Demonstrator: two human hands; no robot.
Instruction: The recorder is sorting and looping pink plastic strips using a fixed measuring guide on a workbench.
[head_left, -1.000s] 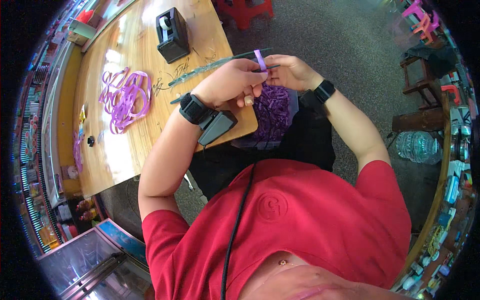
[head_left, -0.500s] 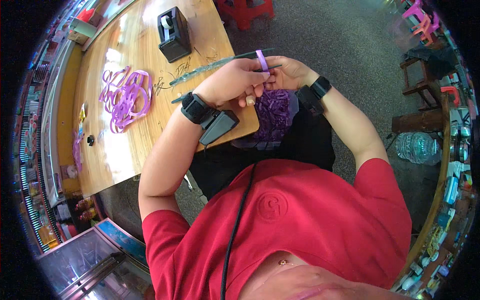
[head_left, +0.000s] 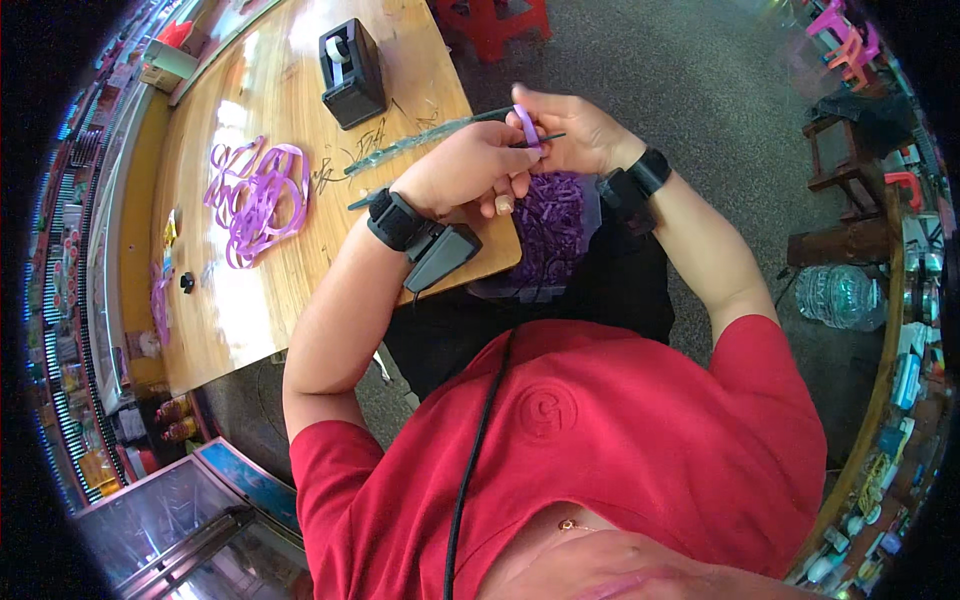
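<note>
My left hand [head_left: 470,168] is closed at the table's right edge, pinching a short purple ribbon [head_left: 526,124] against a thin dark green stick [head_left: 556,136]. The ribbon stands up as a curved loop over the stick. On the loop's right side is my right hand [head_left: 580,132], its forefinger stretched behind the ribbon and its thumb side close to the stick. Its other fingertips are partly hidden. Beneath both hands sits a clear plastic tub [head_left: 592,212] of purple ribbon pieces [head_left: 552,222]. A clear-wrapped bundle of dark sticks [head_left: 410,146] lies just beyond my left hand.
On the wooden table [head_left: 300,80] are a black tape dispenser [head_left: 352,78], a loose heap of purple ribbon [head_left: 258,205] and a small black piece [head_left: 187,282]. A red stool [head_left: 492,28] stands beyond the table; a large clear bottle [head_left: 840,297] lies at right.
My right hand has shifted slightly, its forefinger now raised and extended behind the ribbon loop. My left hand keeps its pinch on the ribbon and stick.
</note>
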